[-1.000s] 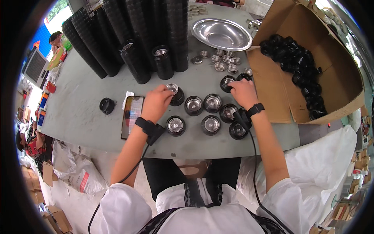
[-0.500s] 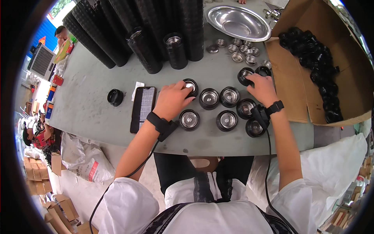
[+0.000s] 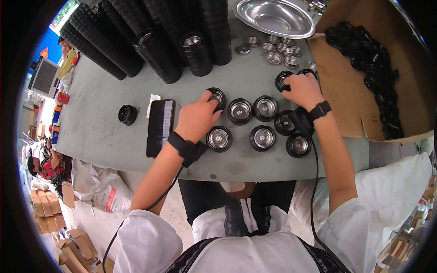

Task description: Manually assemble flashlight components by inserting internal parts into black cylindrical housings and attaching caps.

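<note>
Seating inserts | left hand pressing cap, frame centre | right hand gripping cap, upper right | next: firm downward press, judged

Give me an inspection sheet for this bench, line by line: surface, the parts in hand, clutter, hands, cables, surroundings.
Surface: grey-green table, a few dark spots near the front edge.
Job's things: black round caps with shiny metal centres set in two rows; loose metal inserts by a steel tray; stacked black cap columns lying at the back.
Clutter: black phone, a stray black cap, cardboard box of black parts.
Hands: left hand on the end cap of the rear row; right hand on a cap at the other end.
Cables: black lead from each wrist band.
Surroundings: sacks and cartons on the floor.
</note>
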`<state>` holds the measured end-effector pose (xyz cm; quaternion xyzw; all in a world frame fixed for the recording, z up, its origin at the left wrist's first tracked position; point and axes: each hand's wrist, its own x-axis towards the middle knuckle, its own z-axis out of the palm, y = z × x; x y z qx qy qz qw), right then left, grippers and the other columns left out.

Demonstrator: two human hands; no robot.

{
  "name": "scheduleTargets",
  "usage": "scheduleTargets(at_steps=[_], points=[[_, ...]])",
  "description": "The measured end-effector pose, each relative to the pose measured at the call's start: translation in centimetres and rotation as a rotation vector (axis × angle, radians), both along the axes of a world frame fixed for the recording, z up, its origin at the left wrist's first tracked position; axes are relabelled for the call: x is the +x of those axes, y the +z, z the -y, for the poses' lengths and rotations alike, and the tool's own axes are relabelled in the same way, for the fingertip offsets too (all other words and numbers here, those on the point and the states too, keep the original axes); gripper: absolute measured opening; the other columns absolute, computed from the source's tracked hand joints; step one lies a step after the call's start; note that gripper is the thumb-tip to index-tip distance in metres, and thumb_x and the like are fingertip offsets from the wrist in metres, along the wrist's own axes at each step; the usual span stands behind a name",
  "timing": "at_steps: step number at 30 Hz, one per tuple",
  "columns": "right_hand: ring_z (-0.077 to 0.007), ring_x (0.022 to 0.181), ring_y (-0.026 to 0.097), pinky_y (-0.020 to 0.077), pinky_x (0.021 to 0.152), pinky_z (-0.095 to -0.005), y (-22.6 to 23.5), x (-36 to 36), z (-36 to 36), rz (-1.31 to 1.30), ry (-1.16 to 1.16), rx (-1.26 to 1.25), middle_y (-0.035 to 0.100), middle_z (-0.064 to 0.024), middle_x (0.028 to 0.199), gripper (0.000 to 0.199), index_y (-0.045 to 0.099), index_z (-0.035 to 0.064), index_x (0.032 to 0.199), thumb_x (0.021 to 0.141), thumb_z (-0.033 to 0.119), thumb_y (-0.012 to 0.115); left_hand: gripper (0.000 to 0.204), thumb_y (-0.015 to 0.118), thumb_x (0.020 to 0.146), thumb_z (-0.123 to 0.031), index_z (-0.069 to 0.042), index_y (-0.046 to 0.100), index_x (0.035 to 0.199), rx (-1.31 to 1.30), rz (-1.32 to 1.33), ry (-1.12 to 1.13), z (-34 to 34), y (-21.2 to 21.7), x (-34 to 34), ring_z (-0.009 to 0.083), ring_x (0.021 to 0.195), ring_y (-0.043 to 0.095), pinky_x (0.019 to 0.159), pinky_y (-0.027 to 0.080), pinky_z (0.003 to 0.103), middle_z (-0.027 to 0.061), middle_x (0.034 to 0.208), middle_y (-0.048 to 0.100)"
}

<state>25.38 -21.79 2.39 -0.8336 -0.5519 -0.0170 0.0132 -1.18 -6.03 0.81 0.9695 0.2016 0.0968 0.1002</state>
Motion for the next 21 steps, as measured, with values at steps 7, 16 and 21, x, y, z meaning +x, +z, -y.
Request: scheduleTargets(at_steps=[7,16,21], points=[[-0.0240,0.083,0.067,0.0508,0.076,-0.0353,0.7,4.3,0.6,-0.360,-0.113,0.378,0.071,-0.0073,0.088,0.021,0.072,0.0132,0.092,0.078,0.028,0.066,0.020,0.066,0.084,-0.027,-0.011,0.068,0.095,-0.056,0.127,0.020,-1.0,3.4,2.4,0.0289,0.077,0.064,0.067,0.052,0.037,0.0022,0.097,0.063],[-0.0255,0.113,0.053,0.0353,0.098,-0.0450,-3.2,7.9,-1.2,-0.093,-0.125,0.084,0.067,-0.0005,0.111,0.023,0.072,0.0190,0.099,0.083,0.020,0.056,0.037,0.058,0.082,-0.021,-0.019,0.062,0.119,0.007,-0.245,-0.356,-1.6,1.0,20.2,0.0310,0.115,0.055,0.090,0.048,0.048,0.0040,0.139,0.047],[-0.0263,0.113,0.054,0.0346,0.100,-0.0457,-1.0,6.6,1.8,-0.216,-0.075,0.226,0.065,-0.0039,0.117,0.026,0.070,0.0156,0.105,0.085,0.016,0.052,0.037,0.056,0.084,-0.021,-0.014,0.061,0.120,-0.110,-0.326,-0.258,-2.1,-0.5,22.2,0.0320,0.110,0.057,0.094,0.045,0.048,0.0104,0.125,0.058]])
